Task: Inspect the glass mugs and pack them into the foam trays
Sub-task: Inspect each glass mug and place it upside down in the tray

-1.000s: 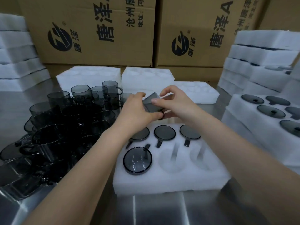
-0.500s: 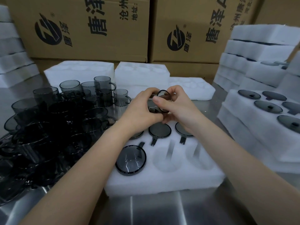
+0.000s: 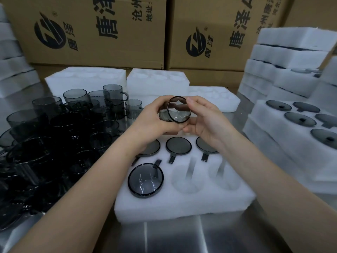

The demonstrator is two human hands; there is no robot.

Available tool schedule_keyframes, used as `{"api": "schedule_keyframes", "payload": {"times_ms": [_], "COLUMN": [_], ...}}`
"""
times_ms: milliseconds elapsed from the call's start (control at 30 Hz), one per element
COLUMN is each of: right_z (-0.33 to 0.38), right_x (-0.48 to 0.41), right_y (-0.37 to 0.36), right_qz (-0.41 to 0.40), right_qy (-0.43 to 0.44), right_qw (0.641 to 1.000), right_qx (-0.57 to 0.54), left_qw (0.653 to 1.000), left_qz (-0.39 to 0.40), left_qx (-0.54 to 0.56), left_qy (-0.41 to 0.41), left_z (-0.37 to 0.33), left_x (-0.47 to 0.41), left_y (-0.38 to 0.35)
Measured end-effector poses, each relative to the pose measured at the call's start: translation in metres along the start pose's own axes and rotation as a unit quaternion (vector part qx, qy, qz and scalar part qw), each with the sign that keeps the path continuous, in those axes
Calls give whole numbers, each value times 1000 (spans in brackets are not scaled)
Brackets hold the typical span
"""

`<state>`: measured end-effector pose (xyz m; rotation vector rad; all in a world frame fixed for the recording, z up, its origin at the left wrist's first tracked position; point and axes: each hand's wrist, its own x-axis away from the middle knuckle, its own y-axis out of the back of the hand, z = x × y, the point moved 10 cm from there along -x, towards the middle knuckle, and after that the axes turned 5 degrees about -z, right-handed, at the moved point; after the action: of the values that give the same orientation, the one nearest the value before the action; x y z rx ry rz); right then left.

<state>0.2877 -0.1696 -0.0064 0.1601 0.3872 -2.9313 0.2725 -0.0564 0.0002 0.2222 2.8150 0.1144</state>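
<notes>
Mug [image 3: 175, 111] up above the foam tray [image 3: 182, 203], left hand [image 3: 152, 121] and right hand [image 3: 207, 121] both with fingers wrapped round it, mouth tipped toward the viewer, likely a rim check before it drops into an empty pocket [image 3: 187, 181]

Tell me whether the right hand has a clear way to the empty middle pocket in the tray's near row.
Probably yes: the pocket lies open below the right hand, nothing over it, though that hand holds the mug together with the left hand.
</notes>
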Motion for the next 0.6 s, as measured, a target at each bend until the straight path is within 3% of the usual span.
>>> {"api": "schedule_keyframes", "payload": {"times_ms": [100,200,333,433,600], "right_z": [-2,-3,2,7,17], "right_x": [2,3,3,4,6], "right_y": [-8,-14,-9,-5,4], "right_qz": [65,95,32,-28,-121], "right_qy": [-13,5,59,90,122], "right_qw": [997,995,993,971,946], "right_qx": [-46,-25,102,219,275], "left_qw": [999,997,1000,997,989], "left_qz": [4,4,-11,-11,-2], "left_qx": [41,54,4,-78,-142], "left_qy": [30,46,24,-16,-44], "left_z": [6,11,10,3,-4], "left_x": [-2,-3,-5,-5,-2], "left_y": [4,6,7,4,-6]}}
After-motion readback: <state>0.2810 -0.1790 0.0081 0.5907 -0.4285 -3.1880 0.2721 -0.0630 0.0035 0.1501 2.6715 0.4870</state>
